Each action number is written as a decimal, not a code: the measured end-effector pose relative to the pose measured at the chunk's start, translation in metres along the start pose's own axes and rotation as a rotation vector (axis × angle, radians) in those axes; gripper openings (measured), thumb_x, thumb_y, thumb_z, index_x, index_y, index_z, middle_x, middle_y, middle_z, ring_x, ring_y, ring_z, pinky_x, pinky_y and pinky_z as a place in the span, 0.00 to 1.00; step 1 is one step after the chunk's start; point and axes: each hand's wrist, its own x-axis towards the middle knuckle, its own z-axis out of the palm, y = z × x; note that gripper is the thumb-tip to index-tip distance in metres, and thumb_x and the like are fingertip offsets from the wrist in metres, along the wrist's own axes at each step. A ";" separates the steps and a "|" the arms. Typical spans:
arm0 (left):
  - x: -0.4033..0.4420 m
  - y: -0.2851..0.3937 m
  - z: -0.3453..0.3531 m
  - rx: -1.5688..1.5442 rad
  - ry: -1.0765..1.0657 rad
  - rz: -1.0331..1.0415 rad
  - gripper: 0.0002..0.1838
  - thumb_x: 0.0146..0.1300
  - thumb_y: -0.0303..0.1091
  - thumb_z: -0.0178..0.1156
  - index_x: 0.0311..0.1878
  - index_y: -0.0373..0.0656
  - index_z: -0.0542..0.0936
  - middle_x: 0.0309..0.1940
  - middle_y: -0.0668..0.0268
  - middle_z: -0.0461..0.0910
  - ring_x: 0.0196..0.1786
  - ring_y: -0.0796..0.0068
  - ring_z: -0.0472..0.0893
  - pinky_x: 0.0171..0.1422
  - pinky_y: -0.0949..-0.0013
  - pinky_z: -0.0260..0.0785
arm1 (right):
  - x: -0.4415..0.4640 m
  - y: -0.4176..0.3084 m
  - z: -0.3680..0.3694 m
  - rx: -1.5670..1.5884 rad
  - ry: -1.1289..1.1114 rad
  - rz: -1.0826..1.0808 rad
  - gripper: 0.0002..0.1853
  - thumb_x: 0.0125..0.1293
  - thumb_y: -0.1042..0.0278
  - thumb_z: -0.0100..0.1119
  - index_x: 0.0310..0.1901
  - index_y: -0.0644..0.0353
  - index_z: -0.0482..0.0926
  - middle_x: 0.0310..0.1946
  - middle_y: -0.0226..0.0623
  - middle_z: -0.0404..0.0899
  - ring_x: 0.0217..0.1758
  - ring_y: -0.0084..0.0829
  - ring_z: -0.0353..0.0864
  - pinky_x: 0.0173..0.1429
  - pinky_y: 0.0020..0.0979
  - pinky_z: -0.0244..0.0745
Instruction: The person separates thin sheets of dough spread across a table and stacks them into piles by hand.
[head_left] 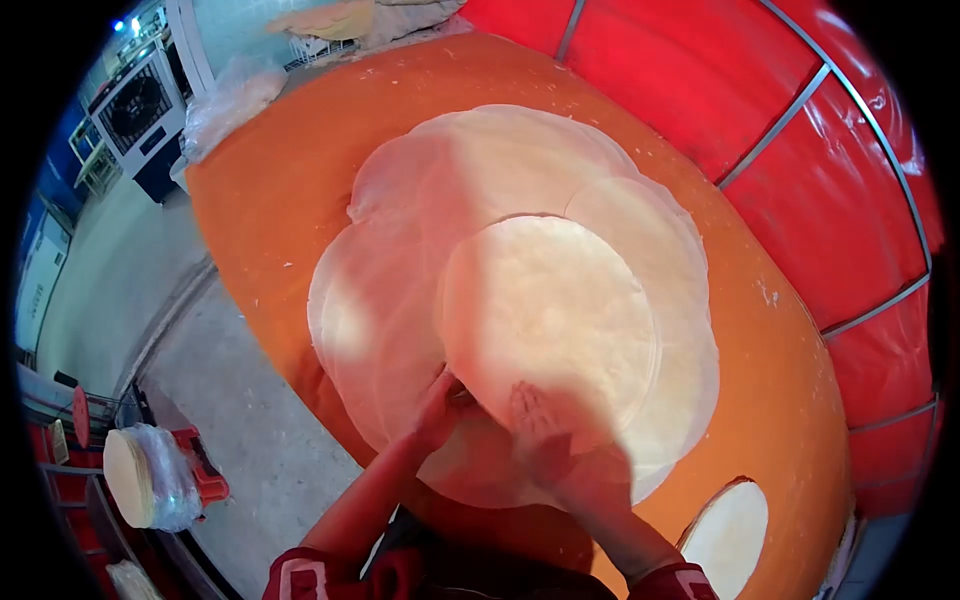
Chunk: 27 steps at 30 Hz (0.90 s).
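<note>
A pale round stack of thin dough sheets (560,300) lies on top of wider, translucent overlapping round sheets (390,250) spread over an orange-covered table (270,220). At the near left edge of the stack, my left hand (437,410) has its fingers closed on the rim of a dough sheet. How many layers it grips is hidden. My right hand (540,435) rests palm down on the near part of the stack, fingers stretched out and holding nothing.
Another white round sheet (728,540) lies at the table's near right. Red padded sheeting (680,90) on a metal frame borders the right side. At lower left, a plastic-wrapped stack of discs (140,478) sits by a red stool (205,470). An air cooler (140,110) stands at far left.
</note>
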 end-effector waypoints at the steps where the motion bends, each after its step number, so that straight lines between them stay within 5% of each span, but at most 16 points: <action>1: 0.000 0.001 0.002 0.002 -0.001 0.004 0.18 0.61 0.41 0.43 0.50 0.41 0.60 0.43 0.61 0.70 0.40 0.67 0.74 0.40 0.67 0.69 | -0.003 -0.008 0.002 -0.029 -0.014 -0.016 0.17 0.50 0.77 0.41 0.43 0.69 0.71 0.41 0.46 0.73 0.46 0.39 0.72 0.44 0.32 0.71; 6: -0.002 -0.001 0.011 0.176 -0.022 0.015 0.18 0.60 0.37 0.46 0.52 0.42 0.60 0.41 0.60 0.70 0.40 0.70 0.73 0.41 0.68 0.68 | -0.001 0.000 0.027 -0.114 0.168 -0.022 0.14 0.56 0.73 0.41 0.43 0.65 0.72 0.37 0.44 0.75 0.39 0.37 0.75 0.38 0.31 0.73; 8: -0.011 0.006 0.011 0.357 0.015 0.108 0.20 0.57 0.33 0.50 0.52 0.40 0.60 0.42 0.59 0.69 0.40 0.70 0.72 0.41 0.68 0.68 | -0.003 0.020 0.038 0.356 0.172 0.292 0.09 0.55 0.71 0.46 0.35 0.62 0.75 0.27 0.41 0.76 0.29 0.35 0.76 0.29 0.30 0.71; 10: -0.015 0.006 -0.020 0.829 0.176 0.441 0.25 0.50 0.28 0.55 0.51 0.38 0.60 0.42 0.57 0.68 0.40 0.71 0.72 0.41 0.70 0.67 | 0.033 0.071 -0.018 0.297 -0.633 0.387 0.05 0.49 0.72 0.54 0.29 0.61 0.75 0.25 0.33 0.76 0.28 0.25 0.75 0.30 0.27 0.68; 11: -0.014 0.004 -0.052 1.112 0.298 0.691 0.27 0.46 0.26 0.57 0.51 0.37 0.61 0.42 0.56 0.68 0.40 0.71 0.72 0.42 0.72 0.67 | 0.063 0.084 -0.047 0.333 -0.460 0.560 0.06 0.47 0.70 0.57 0.22 0.62 0.73 0.16 0.29 0.72 0.22 0.20 0.72 0.25 0.26 0.67; 12: -0.027 0.019 -0.053 1.305 0.470 0.738 0.27 0.45 0.26 0.58 0.51 0.36 0.61 0.42 0.57 0.68 0.41 0.72 0.71 0.41 0.73 0.67 | 0.090 0.092 -0.083 0.872 -0.157 0.707 0.05 0.48 0.71 0.57 0.21 0.62 0.74 0.14 0.25 0.71 0.22 0.16 0.69 0.23 0.24 0.64; 13: -0.039 0.034 -0.050 1.496 0.645 0.781 0.28 0.43 0.25 0.58 0.50 0.35 0.61 0.42 0.58 0.68 0.41 0.73 0.71 0.40 0.74 0.67 | 0.121 0.087 -0.128 0.789 -0.211 0.805 0.02 0.49 0.75 0.53 0.24 0.63 0.75 0.17 0.26 0.73 0.22 0.17 0.70 0.25 0.23 0.65; 14: -0.044 0.041 -0.054 1.496 0.639 0.784 0.28 0.43 0.25 0.58 0.50 0.35 0.61 0.42 0.58 0.68 0.41 0.73 0.71 0.40 0.74 0.67 | 0.130 0.101 -0.142 0.572 -0.217 0.598 0.05 0.49 0.78 0.51 0.29 0.63 0.76 0.18 0.30 0.74 0.21 0.17 0.69 0.24 0.24 0.65; 16: -0.052 0.047 -0.061 1.198 0.553 0.347 0.28 0.42 0.28 0.60 0.48 0.33 0.62 0.38 0.61 0.69 0.37 0.71 0.72 0.38 0.69 0.66 | 0.150 0.100 -0.175 0.192 -0.189 0.378 0.12 0.48 0.82 0.47 0.35 0.63 0.76 0.21 0.39 0.75 0.19 0.19 0.69 0.23 0.26 0.66; 21: -0.036 0.046 -0.083 0.822 0.340 0.144 0.17 0.52 0.31 0.54 0.44 0.32 0.67 0.37 0.57 0.73 0.40 0.69 0.73 0.41 0.72 0.68 | 0.110 0.028 -0.130 -0.009 -0.109 -0.072 0.16 0.41 0.86 0.45 0.35 0.65 0.74 0.24 0.47 0.75 0.18 0.35 0.72 0.21 0.32 0.67; 23: -0.044 0.044 -0.086 0.709 0.283 0.063 0.16 0.55 0.35 0.51 0.43 0.33 0.68 0.37 0.55 0.73 0.40 0.67 0.74 0.42 0.70 0.68 | 0.069 0.013 -0.092 -0.073 -0.375 -0.218 0.18 0.41 0.77 0.50 0.39 0.67 0.71 0.24 0.45 0.73 0.21 0.39 0.74 0.22 0.36 0.68; 25: -0.065 0.043 -0.057 0.134 0.225 -0.167 0.25 0.59 0.49 0.43 0.50 0.36 0.65 0.44 0.54 0.71 0.43 0.61 0.73 0.42 0.61 0.68 | 0.039 0.003 -0.058 0.052 -0.633 -0.165 0.18 0.40 0.75 0.50 0.38 0.67 0.71 0.25 0.46 0.74 0.24 0.38 0.75 0.23 0.35 0.69; 26: -0.069 0.039 -0.057 0.130 0.236 -0.162 0.25 0.59 0.49 0.43 0.50 0.36 0.65 0.44 0.54 0.71 0.43 0.61 0.73 0.42 0.61 0.68 | 0.032 -0.003 -0.052 0.060 -0.635 -0.175 0.18 0.40 0.75 0.50 0.38 0.67 0.71 0.25 0.46 0.74 0.24 0.38 0.75 0.23 0.35 0.69; 27: -0.074 0.034 -0.058 -0.010 0.008 -0.201 0.28 0.59 0.53 0.40 0.53 0.38 0.61 0.48 0.55 0.67 0.47 0.59 0.71 0.43 0.56 0.67 | 0.027 -0.012 -0.047 0.106 -0.469 -0.143 0.18 0.41 0.74 0.49 0.38 0.67 0.72 0.25 0.46 0.74 0.24 0.38 0.75 0.24 0.35 0.69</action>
